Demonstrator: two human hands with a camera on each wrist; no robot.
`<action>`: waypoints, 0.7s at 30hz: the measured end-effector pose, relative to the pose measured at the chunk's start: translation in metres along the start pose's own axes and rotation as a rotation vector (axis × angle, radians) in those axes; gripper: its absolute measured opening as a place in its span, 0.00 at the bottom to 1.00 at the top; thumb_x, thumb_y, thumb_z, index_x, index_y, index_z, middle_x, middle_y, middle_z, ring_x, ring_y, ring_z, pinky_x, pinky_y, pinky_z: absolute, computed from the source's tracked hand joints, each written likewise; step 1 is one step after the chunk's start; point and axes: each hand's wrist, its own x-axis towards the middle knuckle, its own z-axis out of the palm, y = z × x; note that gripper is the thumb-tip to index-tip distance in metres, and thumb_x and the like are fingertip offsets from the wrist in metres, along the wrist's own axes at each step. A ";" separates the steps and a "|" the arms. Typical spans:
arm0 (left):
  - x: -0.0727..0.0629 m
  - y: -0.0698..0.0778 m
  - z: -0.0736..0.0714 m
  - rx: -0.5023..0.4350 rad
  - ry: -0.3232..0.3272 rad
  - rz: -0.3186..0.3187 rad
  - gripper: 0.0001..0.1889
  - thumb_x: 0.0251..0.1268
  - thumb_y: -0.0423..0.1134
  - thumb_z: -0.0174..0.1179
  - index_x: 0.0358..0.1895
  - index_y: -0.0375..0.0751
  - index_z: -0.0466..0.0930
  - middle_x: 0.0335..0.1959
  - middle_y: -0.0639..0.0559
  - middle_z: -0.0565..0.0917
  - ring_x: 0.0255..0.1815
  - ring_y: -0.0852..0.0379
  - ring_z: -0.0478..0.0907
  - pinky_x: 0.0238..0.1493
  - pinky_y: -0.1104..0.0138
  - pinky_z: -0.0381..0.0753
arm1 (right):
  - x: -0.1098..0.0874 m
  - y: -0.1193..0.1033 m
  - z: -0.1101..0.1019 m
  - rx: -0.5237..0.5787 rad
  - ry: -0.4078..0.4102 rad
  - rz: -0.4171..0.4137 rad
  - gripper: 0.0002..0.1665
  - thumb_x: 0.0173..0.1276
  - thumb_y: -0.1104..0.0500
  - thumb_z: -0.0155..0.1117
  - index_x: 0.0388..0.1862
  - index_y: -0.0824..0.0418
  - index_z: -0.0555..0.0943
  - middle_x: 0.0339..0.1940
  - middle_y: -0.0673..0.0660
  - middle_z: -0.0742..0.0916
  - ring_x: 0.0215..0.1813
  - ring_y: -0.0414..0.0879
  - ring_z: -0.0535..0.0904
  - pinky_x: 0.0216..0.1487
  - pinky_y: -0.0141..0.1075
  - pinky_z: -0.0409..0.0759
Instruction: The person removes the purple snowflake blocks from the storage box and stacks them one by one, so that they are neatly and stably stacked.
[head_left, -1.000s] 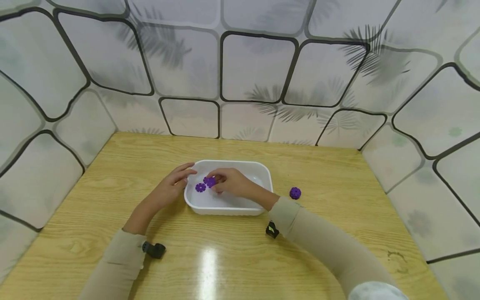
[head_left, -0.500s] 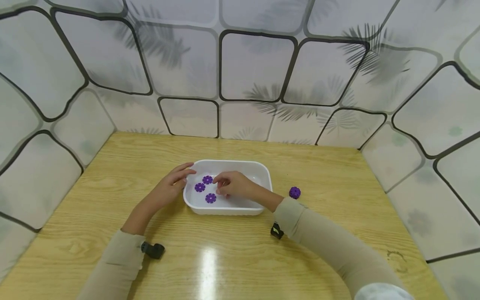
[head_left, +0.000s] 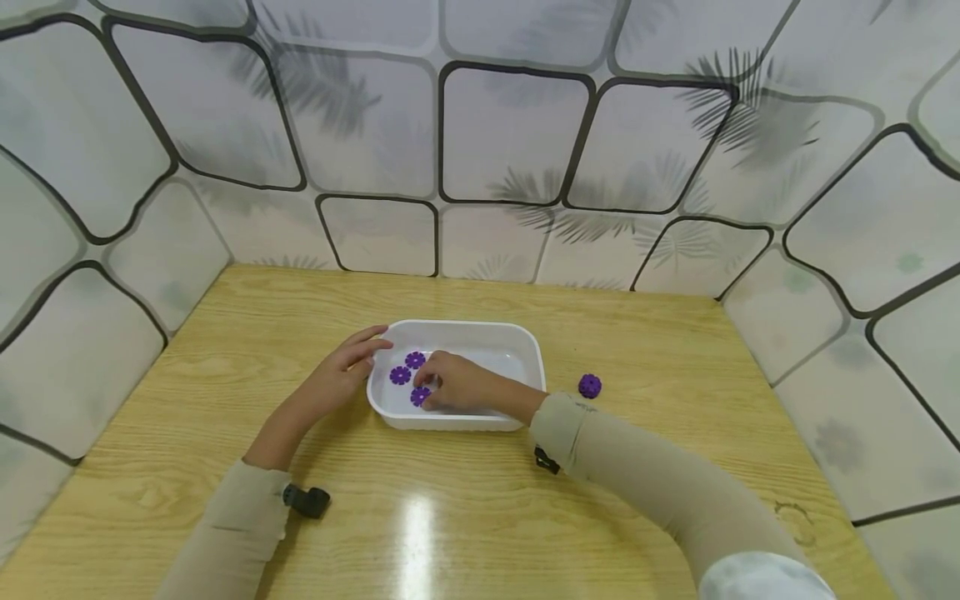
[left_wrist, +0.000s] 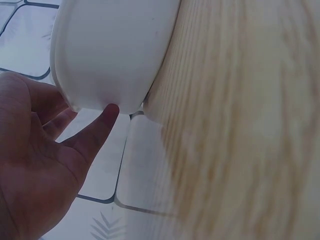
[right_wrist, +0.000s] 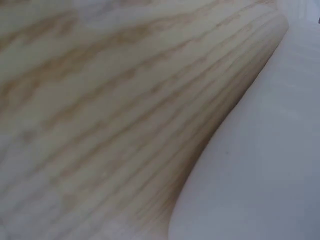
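A white rectangular tray (head_left: pixel 487 335) sits on the wooden table. My left hand (head_left: pixel 337 379) holds its left end; in the left wrist view the thumb (left_wrist: pixel 102 122) presses on the outer wall while the other fingers reach the rim. Inside the tray's left half lie purple flower-shaped discs: one disc (head_left: pixel 415 359) at the back and another disc (head_left: pixel 401 375) to its left. My right hand (head_left: pixel 465 385) reaches into the tray with curled fingers, its thumb and forefinger round a third disc (head_left: pixel 418 395). The right wrist view shows only table and tray wall (right_wrist: pixel 260 165), not the fingers.
A purple knobbly ball (head_left: pixel 590 386) lies on the table (head_left: pixel 645 350) to the right of the tray, near the right sleeve. Patterned panels (head_left: pixel 517 133) enclose the table at the back and both sides.
One second ago my right hand held a disc beside the back one. That disc then lay nearer the front, and my right hand has moved back left and down onto it. The left hand stays put.
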 end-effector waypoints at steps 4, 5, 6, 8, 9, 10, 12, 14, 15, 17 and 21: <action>0.000 0.001 0.000 -0.002 0.001 0.002 0.20 0.79 0.30 0.42 0.67 0.34 0.73 0.81 0.42 0.57 0.82 0.35 0.48 0.78 0.37 0.50 | -0.001 -0.003 -0.001 0.028 0.014 0.027 0.18 0.62 0.58 0.76 0.51 0.56 0.84 0.45 0.50 0.83 0.46 0.40 0.77 0.53 0.30 0.78; 0.000 0.001 0.000 -0.004 0.001 0.003 0.20 0.79 0.29 0.41 0.67 0.34 0.73 0.81 0.42 0.57 0.82 0.35 0.48 0.78 0.37 0.50 | -0.002 -0.004 -0.001 0.047 0.020 0.035 0.18 0.62 0.58 0.75 0.51 0.55 0.83 0.44 0.50 0.84 0.46 0.40 0.78 0.52 0.30 0.78; 0.000 0.001 0.000 -0.006 0.000 0.002 0.20 0.79 0.29 0.42 0.67 0.33 0.73 0.81 0.42 0.57 0.82 0.35 0.48 0.78 0.37 0.50 | -0.003 -0.004 -0.002 0.069 0.029 0.040 0.17 0.63 0.58 0.75 0.50 0.56 0.82 0.43 0.49 0.84 0.45 0.40 0.78 0.51 0.30 0.79; -0.001 0.001 0.000 -0.012 -0.001 -0.003 0.20 0.79 0.29 0.41 0.67 0.33 0.73 0.81 0.42 0.57 0.82 0.35 0.47 0.78 0.37 0.50 | -0.004 -0.005 -0.003 0.108 0.049 0.054 0.16 0.64 0.59 0.74 0.50 0.55 0.81 0.40 0.49 0.85 0.43 0.40 0.79 0.49 0.31 0.79; -0.001 0.001 0.000 -0.015 -0.001 -0.004 0.20 0.79 0.29 0.41 0.67 0.33 0.73 0.81 0.42 0.57 0.82 0.35 0.47 0.78 0.37 0.50 | -0.005 -0.005 -0.003 0.127 0.057 0.060 0.15 0.65 0.60 0.73 0.49 0.54 0.81 0.39 0.49 0.85 0.42 0.39 0.79 0.46 0.30 0.80; -0.001 0.001 0.000 -0.016 -0.001 -0.004 0.20 0.79 0.29 0.41 0.67 0.33 0.73 0.81 0.42 0.57 0.82 0.35 0.47 0.78 0.36 0.50 | -0.005 -0.004 -0.003 0.159 0.061 0.071 0.14 0.66 0.60 0.72 0.49 0.54 0.81 0.38 0.49 0.85 0.39 0.39 0.80 0.43 0.30 0.80; -0.001 0.000 0.000 -0.015 -0.003 -0.004 0.20 0.79 0.29 0.41 0.67 0.34 0.73 0.81 0.42 0.57 0.82 0.35 0.47 0.78 0.36 0.50 | -0.006 -0.003 -0.004 0.229 0.065 0.088 0.13 0.67 0.61 0.70 0.49 0.55 0.80 0.35 0.50 0.86 0.34 0.39 0.81 0.37 0.30 0.81; -0.001 0.000 0.001 -0.008 -0.002 -0.002 0.20 0.79 0.29 0.41 0.67 0.34 0.73 0.81 0.42 0.57 0.82 0.35 0.48 0.78 0.36 0.51 | -0.006 -0.001 -0.005 0.312 0.056 0.104 0.12 0.69 0.62 0.68 0.50 0.57 0.80 0.31 0.52 0.86 0.28 0.39 0.82 0.31 0.30 0.83; -0.001 0.000 0.001 -0.004 -0.002 0.001 0.20 0.79 0.29 0.41 0.67 0.34 0.73 0.81 0.42 0.57 0.82 0.34 0.48 0.78 0.36 0.51 | -0.006 0.000 -0.005 0.350 0.049 0.109 0.12 0.70 0.63 0.67 0.51 0.58 0.80 0.29 0.52 0.87 0.26 0.40 0.82 0.29 0.31 0.84; -0.001 0.001 0.001 0.004 0.000 0.003 0.20 0.79 0.30 0.41 0.67 0.34 0.73 0.81 0.42 0.57 0.82 0.34 0.48 0.78 0.36 0.51 | -0.006 0.000 -0.007 0.422 0.045 0.106 0.13 0.70 0.64 0.66 0.53 0.61 0.80 0.27 0.55 0.87 0.24 0.41 0.84 0.29 0.33 0.86; 0.000 0.000 0.001 0.009 0.004 0.010 0.20 0.80 0.30 0.41 0.67 0.35 0.73 0.81 0.43 0.57 0.82 0.34 0.48 0.78 0.36 0.51 | -0.009 -0.003 -0.012 0.491 0.051 0.077 0.16 0.70 0.67 0.64 0.56 0.65 0.81 0.30 0.60 0.90 0.27 0.43 0.87 0.36 0.34 0.88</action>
